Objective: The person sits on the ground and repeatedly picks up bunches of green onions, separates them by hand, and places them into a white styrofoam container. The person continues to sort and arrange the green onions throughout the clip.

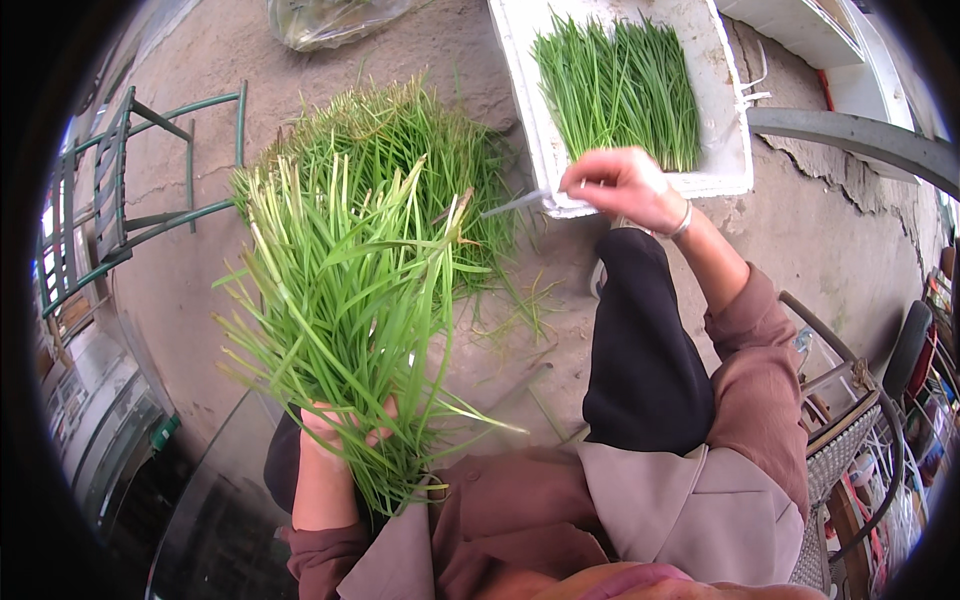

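A large, loose bunch of green leafy stalks, like garlic chives (pixel 352 300), is held by my left hand (pixel 345 424) near its lower end, above my lap. My right hand (pixel 626 187) is raised over the near edge of a white foam box (pixel 724 176), its fingers pinched on a thin pale blade or strip (pixel 517 202) that points left; which of the two it is I cannot tell. Inside the box lie neatly aligned green stalks (pixel 619 90). Behind the held bunch, a big heap of similar stalks (pixel 420 127) rests on the concrete floor.
A green metal frame (pixel 187 109) stands at the left. A clear plastic bag (pixel 330 22) lies at the top. Loose stalk scraps (pixel 532 307) are scattered on the floor. A grey curved bar (pixel 847 135) reaches in from the right, above a wicker chair (pixel 847 442).
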Available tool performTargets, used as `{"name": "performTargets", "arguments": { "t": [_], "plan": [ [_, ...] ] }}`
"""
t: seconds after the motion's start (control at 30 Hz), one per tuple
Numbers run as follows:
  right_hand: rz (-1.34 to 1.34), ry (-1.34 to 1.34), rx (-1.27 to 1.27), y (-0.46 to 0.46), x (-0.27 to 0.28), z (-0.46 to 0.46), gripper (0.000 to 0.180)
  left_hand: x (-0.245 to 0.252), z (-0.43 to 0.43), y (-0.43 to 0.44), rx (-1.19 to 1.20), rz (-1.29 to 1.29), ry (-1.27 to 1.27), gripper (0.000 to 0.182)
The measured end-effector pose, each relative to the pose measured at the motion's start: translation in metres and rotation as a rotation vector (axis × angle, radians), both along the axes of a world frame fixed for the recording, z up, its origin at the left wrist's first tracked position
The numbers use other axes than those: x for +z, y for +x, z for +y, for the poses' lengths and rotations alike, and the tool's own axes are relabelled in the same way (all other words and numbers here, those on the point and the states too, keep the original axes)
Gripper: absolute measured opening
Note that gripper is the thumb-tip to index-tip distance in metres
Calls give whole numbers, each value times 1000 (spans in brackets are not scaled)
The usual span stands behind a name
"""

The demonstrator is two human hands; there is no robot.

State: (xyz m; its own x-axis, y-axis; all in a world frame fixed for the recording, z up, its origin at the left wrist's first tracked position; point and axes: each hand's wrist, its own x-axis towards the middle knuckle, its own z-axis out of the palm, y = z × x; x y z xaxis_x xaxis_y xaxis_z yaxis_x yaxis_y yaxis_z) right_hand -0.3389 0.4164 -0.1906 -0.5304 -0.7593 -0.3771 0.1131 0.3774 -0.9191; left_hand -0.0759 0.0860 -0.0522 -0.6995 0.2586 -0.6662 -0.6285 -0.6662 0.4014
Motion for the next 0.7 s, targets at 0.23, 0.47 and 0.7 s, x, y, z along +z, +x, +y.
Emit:
{"name": "performTargets", "arguments": {
  "t": [0.23, 0.47, 0.7],
  "plan": [
    [-2, 89, -215, -41, -36, -10, 23, 4, 9, -3, 152, -60, 98, 46],
    [42, 619, -470, -101, -174, -28, 22, 6, 13, -10, 180, -90, 63, 46],
    [97, 737, -426, -101, -190, -24, 30, 2, 7, -3, 167, -72, 107, 38]
  ]
}}
